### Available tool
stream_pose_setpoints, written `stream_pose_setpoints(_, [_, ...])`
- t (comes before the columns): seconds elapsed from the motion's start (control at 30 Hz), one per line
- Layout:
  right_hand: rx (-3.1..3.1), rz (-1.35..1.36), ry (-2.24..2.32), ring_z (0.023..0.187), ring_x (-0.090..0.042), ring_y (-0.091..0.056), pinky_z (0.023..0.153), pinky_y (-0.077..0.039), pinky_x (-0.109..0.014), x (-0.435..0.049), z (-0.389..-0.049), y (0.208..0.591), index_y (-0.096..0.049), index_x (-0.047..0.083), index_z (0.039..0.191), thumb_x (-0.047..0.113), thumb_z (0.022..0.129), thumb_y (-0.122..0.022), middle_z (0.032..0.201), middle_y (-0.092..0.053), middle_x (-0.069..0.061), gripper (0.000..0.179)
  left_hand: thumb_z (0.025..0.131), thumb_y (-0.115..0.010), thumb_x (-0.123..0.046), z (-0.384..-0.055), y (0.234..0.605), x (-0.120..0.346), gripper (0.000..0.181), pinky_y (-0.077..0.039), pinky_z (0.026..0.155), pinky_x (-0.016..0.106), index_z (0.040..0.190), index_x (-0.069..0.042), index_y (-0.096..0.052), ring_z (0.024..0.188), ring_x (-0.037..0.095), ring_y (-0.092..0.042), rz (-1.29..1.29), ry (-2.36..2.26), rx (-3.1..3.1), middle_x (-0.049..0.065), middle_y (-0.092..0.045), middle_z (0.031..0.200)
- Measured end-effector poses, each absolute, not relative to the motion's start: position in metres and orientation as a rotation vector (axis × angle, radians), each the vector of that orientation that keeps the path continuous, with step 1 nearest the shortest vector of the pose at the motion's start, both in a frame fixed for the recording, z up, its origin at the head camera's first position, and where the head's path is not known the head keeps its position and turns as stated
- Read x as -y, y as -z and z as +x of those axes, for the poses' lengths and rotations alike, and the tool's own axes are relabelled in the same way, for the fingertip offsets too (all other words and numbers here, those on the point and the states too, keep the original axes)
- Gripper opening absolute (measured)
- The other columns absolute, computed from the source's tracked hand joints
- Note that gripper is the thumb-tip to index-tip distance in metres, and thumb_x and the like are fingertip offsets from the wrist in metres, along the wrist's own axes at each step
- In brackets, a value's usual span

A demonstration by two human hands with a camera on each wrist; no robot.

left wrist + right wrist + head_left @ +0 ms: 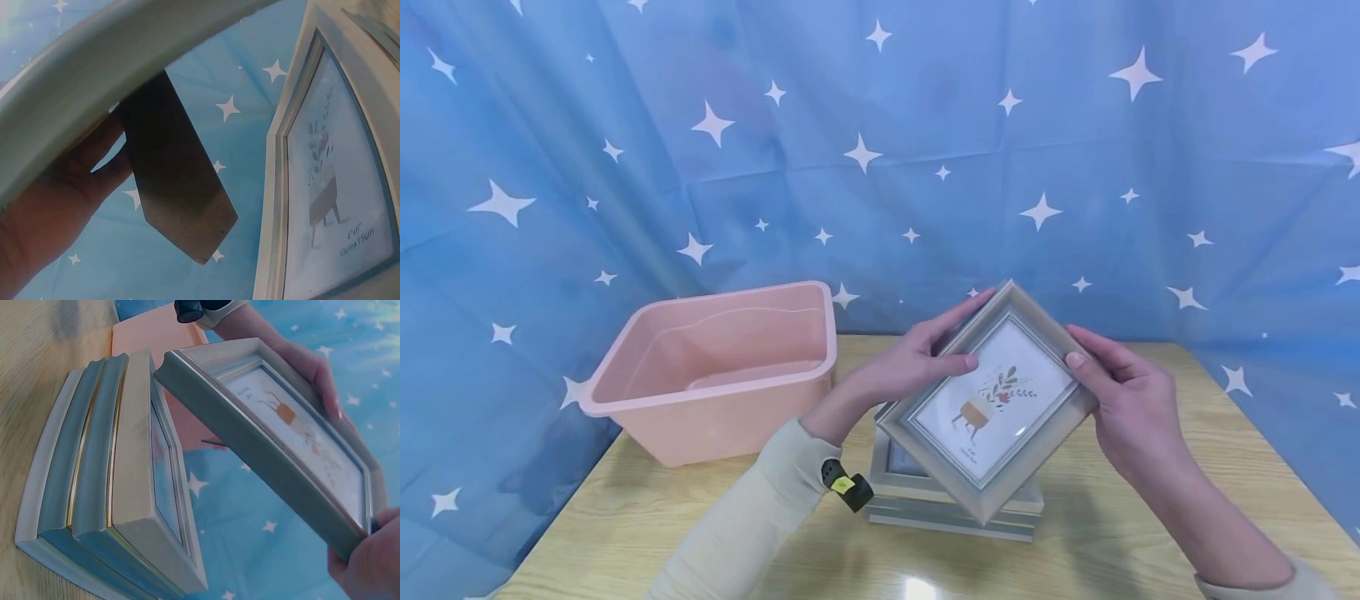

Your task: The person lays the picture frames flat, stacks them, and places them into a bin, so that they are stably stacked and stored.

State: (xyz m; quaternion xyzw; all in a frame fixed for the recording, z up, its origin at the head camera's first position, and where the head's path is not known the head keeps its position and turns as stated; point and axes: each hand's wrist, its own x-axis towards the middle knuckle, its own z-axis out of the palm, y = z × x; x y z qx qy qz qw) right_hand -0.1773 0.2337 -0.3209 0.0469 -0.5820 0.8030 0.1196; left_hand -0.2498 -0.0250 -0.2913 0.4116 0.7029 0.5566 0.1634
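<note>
Both hands hold up a silver-grey picture frame [1037, 450], tilted so that its print of leaves in a footed pot faces the head camera. The left hand [936, 350] grips its upper left edge, thumb over the front. On the upper right edge, the right hand [1131, 400] pinches the frame, thumb on the front border. A dark flap [181, 181] on the frame's back shows in the left wrist view. Below, apart from the held frame, a stack of picture frames [94, 450] lies on the table. Its top frame [337, 187] bears a similar print.
A pink plastic bin [715, 417] stands on the wooden table [1180, 500], left of the stack. A blue curtain [925, 100] with white stars hangs behind the table. The left wrist carries a small black camera [847, 485].
</note>
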Motion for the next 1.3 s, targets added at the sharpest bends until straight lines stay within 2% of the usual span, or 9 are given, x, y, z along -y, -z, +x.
stream_pose_setpoints(0.2, [1.724, 0.117, -2.336, 0.106, -0.007, -0.066, 0.087, -0.055, -0.020, -0.234, -0.177, 0.322, -0.072, 0.012, 0.129, 0.003, 0.096, -0.071, 0.119, -0.067, 0.002, 0.035, 0.106, -0.055, -0.014, -0.249, 0.295, 0.028, 0.076, -0.062, 0.070, 0.044, 0.163, -0.045, -0.016, 0.085, 0.024, -0.072, 1.179, -1.533, -2.038, 0.014, -0.052, 0.139])
stream_pose_setpoints(0.3, [1.717, 0.114, -2.332, 0.107, -0.008, -0.065, 0.088, -0.054, -0.020, -0.233, -0.176, 0.324, -0.071, 0.011, 0.131, 0.002, 0.096, -0.071, 0.121, -0.066, 0.002, 0.036, 0.106, -0.054, -0.014, -0.248, 0.297, 0.030, 0.076, -0.062, 0.070, 0.042, 0.163, -0.047, -0.015, 0.083, 0.024, -0.073, 1.192, -1.501, -2.080, 0.013, -0.054, 0.138])
stream_pose_setpoints(0.47, [1.648, 0.073, -2.343, 0.106, -0.009, -0.064, 0.086, -0.056, -0.021, -0.232, -0.177, 0.326, -0.070, 0.010, 0.133, 0.001, 0.096, -0.071, 0.122, -0.064, 0.001, 0.039, 0.106, -0.053, -0.010, -0.250, 0.300, 0.034, 0.075, -0.061, 0.074, 0.039, 0.164, -0.041, -0.018, 0.087, 0.020, -0.072, 1.234, -1.481, -2.119, 0.009, -0.046, 0.151])
stream_pose_setpoints(0.67, [1.588, 0.050, -2.365, 0.105, -0.010, -0.065, 0.085, -0.056, -0.022, -0.230, -0.177, 0.329, -0.071, 0.010, 0.131, -0.002, 0.095, -0.071, 0.121, -0.065, 0.000, 0.038, 0.106, -0.053, -0.007, -0.251, 0.305, 0.038, 0.073, -0.061, 0.072, 0.040, 0.165, -0.035, -0.020, 0.082, 0.020, -0.073, 1.259, -1.483, -2.114, 0.013, -0.049, 0.148])
stream_pose_setpoints(0.87, [1.571, 0.014, -2.362, 0.108, -0.010, -0.063, 0.087, -0.055, -0.021, -0.227, -0.175, 0.330, -0.071, 0.010, 0.132, 0.001, 0.094, -0.072, 0.125, -0.063, 0.000, 0.039, 0.105, -0.054, -0.005, -0.250, 0.310, 0.043, 0.072, -0.061, 0.075, 0.038, 0.165, -0.029, -0.022, 0.089, 0.016, -0.072, 1.278, -1.478, -2.142, 0.009, -0.041, 0.157])
stream_pose_setpoints(1.0, [1.570, -0.036, -2.374, 0.110, -0.010, -0.062, 0.088, -0.055, -0.021, -0.228, -0.175, 0.333, -0.070, 0.011, 0.133, 0.001, 0.095, -0.072, 0.126, -0.063, 0.001, 0.039, 0.105, -0.055, -0.006, -0.249, 0.313, 0.047, 0.071, -0.061, 0.077, 0.036, 0.165, -0.029, -0.025, 0.088, 0.015, -0.072, 1.265, -1.446, -2.180, 0.011, -0.046, 0.152])
stream_pose_setpoints(1.1, [1.520, -0.077, -2.398, 0.112, -0.011, -0.061, 0.088, -0.055, -0.022, -0.230, -0.176, 0.333, -0.070, 0.011, 0.133, 0.001, 0.095, -0.072, 0.128, -0.061, 0.000, 0.040, 0.105, -0.055, -0.010, -0.249, 0.315, 0.051, 0.067, -0.058, 0.084, 0.035, 0.164, -0.028, -0.028, 0.092, 0.015, -0.071, 1.248, -1.447, -2.225, 0.010, -0.046, 0.153])
stream_pose_setpoints(1.2, [1.437, -0.118, -2.434, 0.116, -0.012, -0.059, 0.090, -0.054, -0.022, -0.233, -0.179, 0.331, -0.070, 0.011, 0.133, 0.000, 0.094, -0.072, 0.131, -0.057, -0.001, 0.041, 0.106, -0.055, -0.013, -0.247, 0.319, 0.055, 0.062, -0.053, 0.095, 0.033, 0.162, -0.026, -0.033, 0.106, 0.014, -0.068, 1.213, -1.491, -2.263, 0.007, -0.047, 0.155])
stream_pose_setpoints(1.3, [1.385, -0.155, -2.468, 0.118, -0.013, -0.058, 0.091, -0.054, -0.023, -0.233, -0.180, 0.330, -0.069, 0.011, 0.134, 0.000, 0.094, -0.072, 0.134, -0.053, -0.003, 0.042, 0.106, -0.057, -0.015, -0.245, 0.324, 0.058, 0.058, -0.053, 0.097, 0.034, 0.160, -0.025, -0.039, 0.113, 0.017, -0.066, 1.118, -1.597, -2.251, 0.008, -0.051, 0.151])
